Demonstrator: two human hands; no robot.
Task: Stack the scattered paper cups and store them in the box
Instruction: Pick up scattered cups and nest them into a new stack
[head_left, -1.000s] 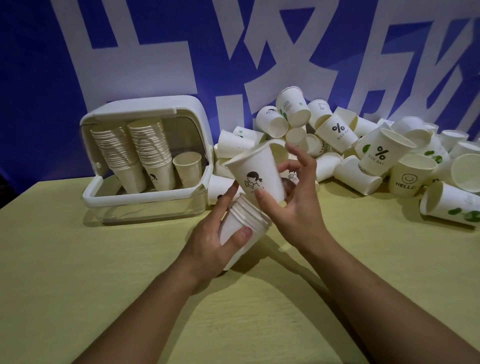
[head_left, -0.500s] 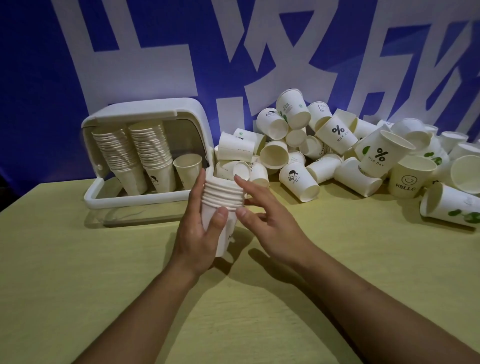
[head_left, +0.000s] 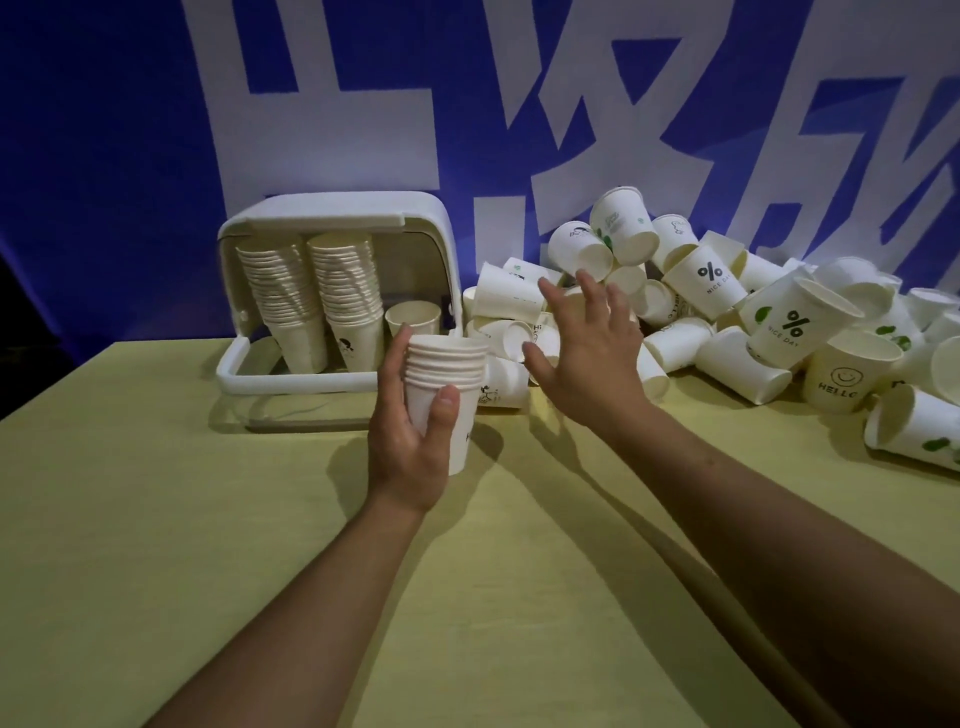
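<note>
– What does the left hand (head_left: 410, 436) hold?
– It grips a short stack of nested white paper cups (head_left: 445, 384), upright, thumb in front and fingers behind, above the yellow table (head_left: 208, 545).
– And the right hand (head_left: 589, 358)?
– It holds nothing. Its fingers are spread and it reaches over the heap of loose white paper cups (head_left: 727, 317) lying along the far edge toward the right corner.
– Where is the box?
– The white plastic box (head_left: 332, 208) stands at the far edge, left of the heap, with two tall cup stacks (head_left: 317, 301) inside.
</note>
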